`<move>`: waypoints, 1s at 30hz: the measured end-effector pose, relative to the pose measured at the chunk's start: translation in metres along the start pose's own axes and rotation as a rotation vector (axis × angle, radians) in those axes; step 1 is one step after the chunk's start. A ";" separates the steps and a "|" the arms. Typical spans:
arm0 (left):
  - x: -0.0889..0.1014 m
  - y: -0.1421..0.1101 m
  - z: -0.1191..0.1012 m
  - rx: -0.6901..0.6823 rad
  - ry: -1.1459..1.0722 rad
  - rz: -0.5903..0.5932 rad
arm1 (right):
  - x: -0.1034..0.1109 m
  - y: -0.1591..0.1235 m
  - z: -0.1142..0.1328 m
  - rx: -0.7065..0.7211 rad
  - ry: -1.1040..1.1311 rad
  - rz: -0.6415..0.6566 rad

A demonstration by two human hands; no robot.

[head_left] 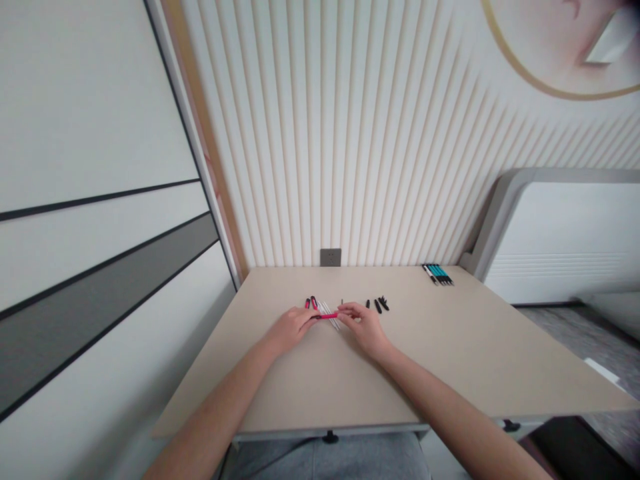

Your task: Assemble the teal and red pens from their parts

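Observation:
A slim pink pen (328, 316) with a dark end lies level between my two hands. My left hand (293, 327) pinches its dark left end, and my right hand (364, 325) has its fingertips closed around the right end. Several thin white sticks, like pen refills (331, 313), lie on the table just behind and under the pen. Beyond my left fingers are pink and black pen parts (314, 302). Small black pieces (378, 306) lie to the right of my right hand, too small to make out fully.
The beige table (310, 387) reaches back to a ribbed wall with a dark socket (331, 257). A row of teal and black pens (439, 274) lies at the back right corner. A white cabinet (100, 280) borders the left side, and a pale headboard (565, 227) stands to the right.

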State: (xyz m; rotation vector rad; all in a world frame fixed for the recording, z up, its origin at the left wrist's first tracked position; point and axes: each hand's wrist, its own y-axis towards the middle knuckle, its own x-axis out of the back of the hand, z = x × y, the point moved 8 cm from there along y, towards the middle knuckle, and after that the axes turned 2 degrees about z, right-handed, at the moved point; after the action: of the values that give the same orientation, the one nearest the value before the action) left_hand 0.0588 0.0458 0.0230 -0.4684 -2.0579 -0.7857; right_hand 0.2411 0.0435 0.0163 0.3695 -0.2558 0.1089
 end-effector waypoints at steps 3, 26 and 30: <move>0.000 0.000 -0.001 0.025 -0.032 -0.002 | 0.000 -0.001 0.007 0.043 -0.039 0.017; 0.018 -0.001 0.024 0.264 -0.153 -0.201 | -0.028 -0.018 0.026 0.311 -0.798 0.207; 0.017 0.000 0.024 0.265 -0.161 -0.184 | -0.037 -0.025 0.034 0.380 -0.783 0.270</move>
State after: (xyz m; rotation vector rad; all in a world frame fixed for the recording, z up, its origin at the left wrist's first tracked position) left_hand 0.0354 0.0627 0.0267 -0.2012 -2.3396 -0.5833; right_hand 0.2013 0.0056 0.0290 0.7480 -1.0692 0.2792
